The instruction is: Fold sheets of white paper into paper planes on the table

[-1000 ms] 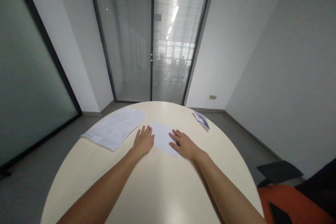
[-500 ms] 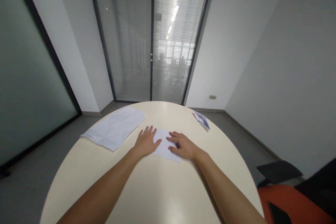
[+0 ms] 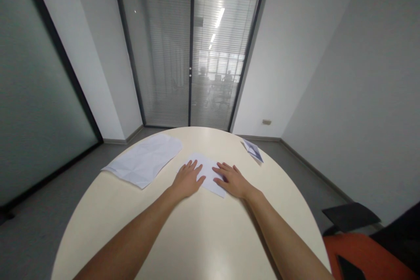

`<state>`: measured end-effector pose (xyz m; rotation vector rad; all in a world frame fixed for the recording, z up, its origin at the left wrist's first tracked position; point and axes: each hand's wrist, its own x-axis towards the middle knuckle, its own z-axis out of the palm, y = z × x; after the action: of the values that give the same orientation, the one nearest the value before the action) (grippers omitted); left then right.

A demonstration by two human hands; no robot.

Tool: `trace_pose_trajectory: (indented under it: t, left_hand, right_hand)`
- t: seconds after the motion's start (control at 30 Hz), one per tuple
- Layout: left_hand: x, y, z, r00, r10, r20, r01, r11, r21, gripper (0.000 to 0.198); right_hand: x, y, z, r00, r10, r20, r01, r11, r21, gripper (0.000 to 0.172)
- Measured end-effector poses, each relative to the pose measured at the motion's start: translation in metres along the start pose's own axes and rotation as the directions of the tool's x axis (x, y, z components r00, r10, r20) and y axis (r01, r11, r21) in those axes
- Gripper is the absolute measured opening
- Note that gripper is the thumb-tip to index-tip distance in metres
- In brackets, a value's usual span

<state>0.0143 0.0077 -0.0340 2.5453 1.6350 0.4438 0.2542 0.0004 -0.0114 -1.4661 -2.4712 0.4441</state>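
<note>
Viewed remotely through the head camera, I record the white sheet (image 3: pixel 211 181) lying on the tabletop (image 3: pixel 193 236), about midway between its left and right edges and nearer its far edge. I note it as turned at an angle, one corner toward the near side, with its left and right portions partly covered by the hands.

I find the left hand (image 3: pixel 188 180) palm down over the sheet's left portion, fingers spread and thumb extended inward across the paper. I find the right hand (image 3: pixel 233 180) at the sheet's right side, palm down, fingers parted and slightly bent, their tips over the paper. Neither hand pinches anything (how firmly they press, I cannot tell).

Outward from there, I log a large creased sheet (image 3: pixel 144 160) along the tabletop's far left edge, apart from the left hand. By the far right edge I log a folded paper (image 3: pixel 253 151), apart from the right hand; the exact fold I cannot make out.

Beyond the tabletop, I observe an orange chair seat (image 3: pixel 367 251) with a black armrest (image 3: pixel 351 215) past the right edge, and glass panels with blinds (image 3: pixel 215 78) past the far edge.
</note>
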Motion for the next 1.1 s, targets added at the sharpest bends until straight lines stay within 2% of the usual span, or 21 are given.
trace_pose_trajectory:
  t: [0.1,0.2,0.3,0.37,0.43,0.53,0.7,0.93,1.03,1.1]
  left_hand:
    - [0.002,-0.006,0.001,0.999,-0.043,-0.005,0.043,0.999,0.021,0.053]
    - [0.004,-0.010,0.000,0.999,-0.045,-0.024,0.045,0.999,0.024,0.051]
    - [0.005,-0.009,-0.001,0.997,-0.052,-0.055,0.053,0.998,0.018,0.050]
    - [0.006,-0.008,-0.003,0.994,-0.064,-0.088,0.064,0.998,0.001,0.047]
    - [0.006,-0.008,-0.005,0.989,-0.063,-0.134,0.059,0.998,-0.032,0.042]
    - [0.006,-0.007,-0.007,0.987,-0.008,-0.161,-0.011,0.994,-0.113,0.035]
    - [0.004,-0.007,-0.006,0.985,0.120,-0.123,-0.143,0.967,-0.209,0.027]
    - [0.005,-0.007,-0.007,0.981,0.145,-0.126,-0.173,0.951,-0.258,0.021]
    - [0.002,-0.005,-0.011,0.978,0.192,-0.076,-0.205,0.940,-0.271,0.021]
    - [0.000,-0.003,-0.013,0.977,0.211,-0.032,-0.212,0.939,-0.271,0.029]
  right_hand:
    - [0.001,0.003,0.001,0.999,0.043,-0.022,-0.044,0.999,-0.032,0.058]
    - [0.002,0.003,0.000,0.994,0.044,-0.096,-0.053,0.994,-0.094,0.051]
    - [0.003,0.000,-0.001,0.983,-0.098,-0.153,0.084,0.992,-0.098,0.042]
    - [0.003,-0.002,-0.002,0.967,-0.203,-0.153,0.198,0.979,-0.048,0.040]
    - [0.002,-0.004,-0.002,0.959,-0.247,-0.138,0.250,0.968,0.004,0.042]
    - [0.001,-0.005,-0.001,0.965,-0.238,-0.109,0.242,0.970,0.025,0.045]
    - [0.002,0.000,0.001,0.970,-0.221,-0.100,0.224,0.974,0.019,0.048]
    - [0.001,0.005,-0.005,0.980,-0.185,-0.068,0.190,0.979,0.070,0.049]
    - [-0.001,0.007,-0.010,0.985,-0.166,-0.051,0.170,0.982,0.081,0.048]
    - [-0.001,0.007,-0.012,0.985,-0.161,-0.059,0.166,0.982,0.088,0.048]
